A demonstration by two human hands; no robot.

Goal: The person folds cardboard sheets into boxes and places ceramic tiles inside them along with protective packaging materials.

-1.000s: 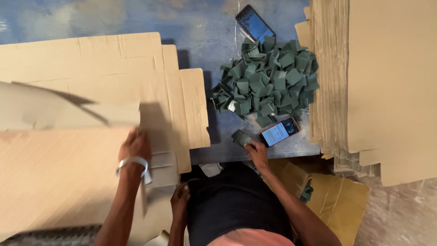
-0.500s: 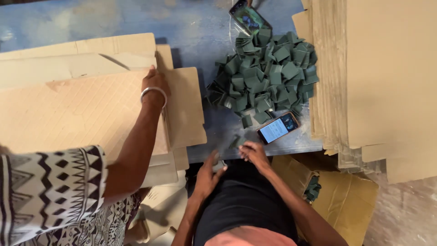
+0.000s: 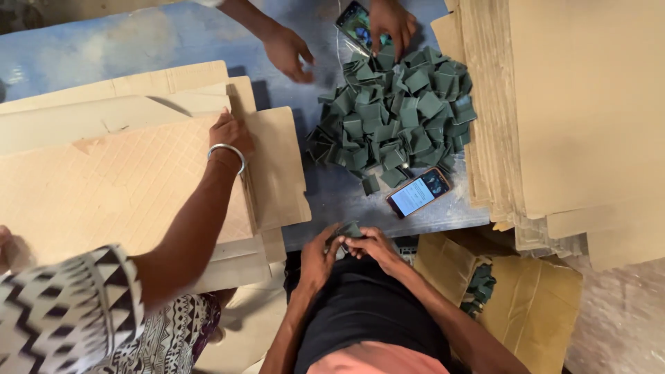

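Left hand: the left hand (image 3: 320,251) lay at the near table edge, fingers curled onto a small dark green piece (image 3: 348,230), gripping it from the left side
Right hand: the right hand (image 3: 373,244) met the left at the same green piece, fingers closed over its right side; both hands together, touching
Held piece: small, folded, dark green; at the near edge of the table, just in front of the wearer's dark-clothed lap, largely covered by the fingers
Green pile: a heap of like green squares (image 3: 395,114) lay on the blue table (image 3: 138,41), well beyond the hands, loose pieces straying toward the near side
Phone, near: a phone (image 3: 418,192) with lit screen lay flat between the heap and the hands, just beside the heap's near edge
Phone, far: a second phone (image 3: 355,19) lay at the far edge of the heap, partly under another person's hand (image 3: 392,21)
Co-worker, far side: a further hand (image 3: 289,52) rested on the table left of the heap
Co-worker, left: an arm in a patterned sleeve, with a metal bangle (image 3: 227,151), pressed its hand (image 3: 231,131) on flat cardboard sheets (image 3: 125,173)
Cardboard stack: tall stack of sheets (image 3: 568,104) right of the heap, touching it
Carton: an open brown box (image 3: 533,305) below the table's right end, green pieces inside
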